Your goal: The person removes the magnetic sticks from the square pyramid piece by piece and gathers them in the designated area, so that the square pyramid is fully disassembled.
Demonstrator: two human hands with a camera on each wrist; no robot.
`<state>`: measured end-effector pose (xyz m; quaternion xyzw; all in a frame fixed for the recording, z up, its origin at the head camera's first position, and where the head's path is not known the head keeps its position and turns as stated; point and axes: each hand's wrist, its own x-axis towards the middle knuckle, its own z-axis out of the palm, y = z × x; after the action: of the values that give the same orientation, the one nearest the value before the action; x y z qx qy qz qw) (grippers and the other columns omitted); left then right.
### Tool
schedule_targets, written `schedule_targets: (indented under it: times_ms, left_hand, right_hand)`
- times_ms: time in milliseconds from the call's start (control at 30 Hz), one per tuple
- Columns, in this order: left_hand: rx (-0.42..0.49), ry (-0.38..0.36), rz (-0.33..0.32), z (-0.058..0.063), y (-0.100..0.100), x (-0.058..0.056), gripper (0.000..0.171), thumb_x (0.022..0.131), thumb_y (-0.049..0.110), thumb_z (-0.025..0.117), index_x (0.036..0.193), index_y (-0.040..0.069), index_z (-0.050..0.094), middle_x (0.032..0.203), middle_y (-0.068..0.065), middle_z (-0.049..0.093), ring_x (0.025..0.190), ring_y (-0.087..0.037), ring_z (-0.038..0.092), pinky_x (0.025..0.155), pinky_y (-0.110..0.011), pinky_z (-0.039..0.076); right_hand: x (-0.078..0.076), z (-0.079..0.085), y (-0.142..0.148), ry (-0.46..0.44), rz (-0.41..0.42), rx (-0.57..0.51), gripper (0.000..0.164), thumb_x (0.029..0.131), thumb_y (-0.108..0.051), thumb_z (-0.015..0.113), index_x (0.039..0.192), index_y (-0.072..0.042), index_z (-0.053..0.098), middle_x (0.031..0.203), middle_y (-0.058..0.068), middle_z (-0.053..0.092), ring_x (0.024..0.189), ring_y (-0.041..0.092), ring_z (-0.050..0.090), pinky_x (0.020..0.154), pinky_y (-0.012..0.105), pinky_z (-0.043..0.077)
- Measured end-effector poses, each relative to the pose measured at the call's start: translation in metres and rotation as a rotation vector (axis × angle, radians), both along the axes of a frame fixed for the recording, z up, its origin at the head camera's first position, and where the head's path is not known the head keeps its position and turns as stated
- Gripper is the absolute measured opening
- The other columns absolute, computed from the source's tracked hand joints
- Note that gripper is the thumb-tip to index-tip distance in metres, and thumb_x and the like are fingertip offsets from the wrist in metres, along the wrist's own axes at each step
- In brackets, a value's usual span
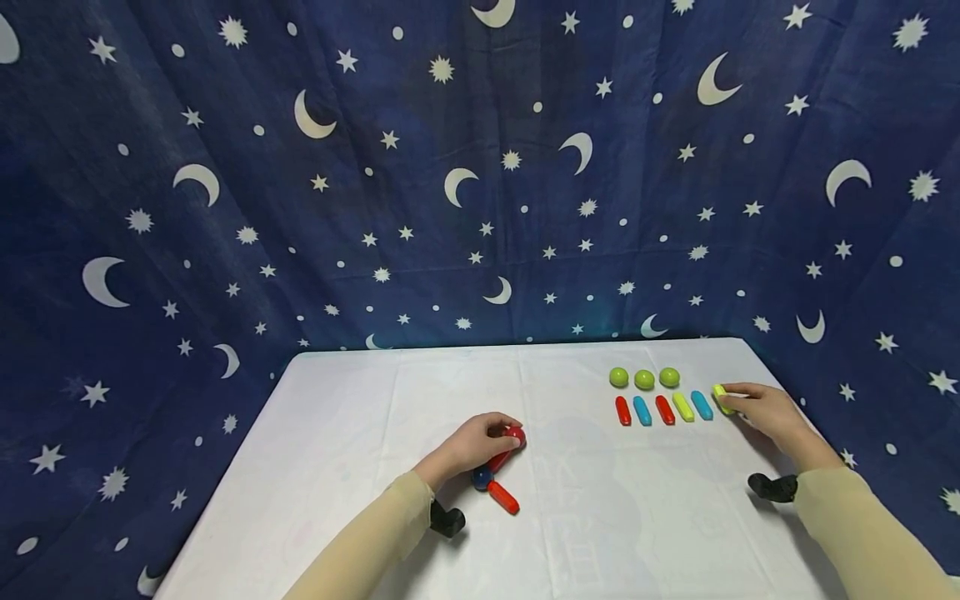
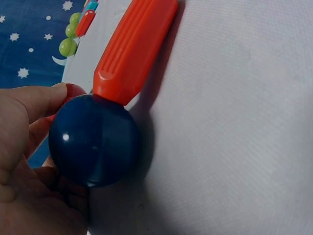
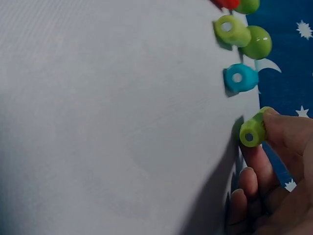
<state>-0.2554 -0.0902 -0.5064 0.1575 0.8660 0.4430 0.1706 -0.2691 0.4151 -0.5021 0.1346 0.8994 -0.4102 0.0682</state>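
Observation:
My left hand (image 1: 472,443) grips the far end of a joined magnetic toy piece, its fingers around a red ball (image 1: 516,435) and the red rod (image 1: 498,462) beside it. Nearer me that rod meets a dark blue ball (image 2: 95,142). A second red rod (image 2: 134,49) runs out from the blue ball at an angle. At the right end of a row of rods, my right hand (image 1: 772,414) pinches a yellow-green rod (image 3: 253,129) between thumb and fingers. A round metallic disc shows in that rod's end.
Left of my right hand lie a blue rod (image 1: 702,405), a yellow rod (image 1: 683,407), red rods and another blue rod (image 1: 642,411). Behind them are three green balls (image 1: 644,380). A white cloth (image 1: 600,517) covers the table; a dark blue starry curtain (image 1: 420,217) hangs behind.

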Motion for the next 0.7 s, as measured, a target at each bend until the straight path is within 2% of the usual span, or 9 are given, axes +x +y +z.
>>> schedule_targets:
  times_ms: [167,500,700]
  left_hand:
    - [0.006,-0.003,0.001,0.0004,0.0004,0.0006,0.029,0.098,0.03,0.071,0.125,0.02,0.07,0.11,0.002,0.065,0.096,-0.019,0.056,0.086,-0.037,0.049]
    - [0.003,0.001,0.003,0.0005,0.0005,0.0009,0.029,0.098,0.031,0.071,0.125,0.021,0.07,0.11,0.002,0.065,0.096,-0.019,0.055,0.087,-0.038,0.049]
    - [0.001,0.002,0.005,0.0015,0.0006,0.0016,0.028,0.098,0.031,0.072,0.124,0.022,0.071,0.109,0.003,0.065,0.096,-0.019,0.056,0.086,-0.038,0.049]
  right_hand:
    - [-0.0015,-0.0042,-0.0006,0.013,-0.001,0.033,0.065,0.102,-0.036,0.059,0.145,0.011,0.045,0.151,0.04,0.031,0.139,0.061,0.024,0.108,0.072,0.025]
    - [-0.0009,-0.0083,-0.003,0.044,0.007,0.079,0.061,0.102,-0.036,0.058,0.14,0.012,0.05,0.144,0.04,0.04,0.133,0.06,0.034,0.104,0.068,0.034]
    - [0.001,-0.0098,-0.0033,0.054,0.022,0.1,0.061,0.103,-0.037,0.056,0.139,0.012,0.051,0.145,0.04,0.039,0.134,0.061,0.032,0.104,0.069,0.034]
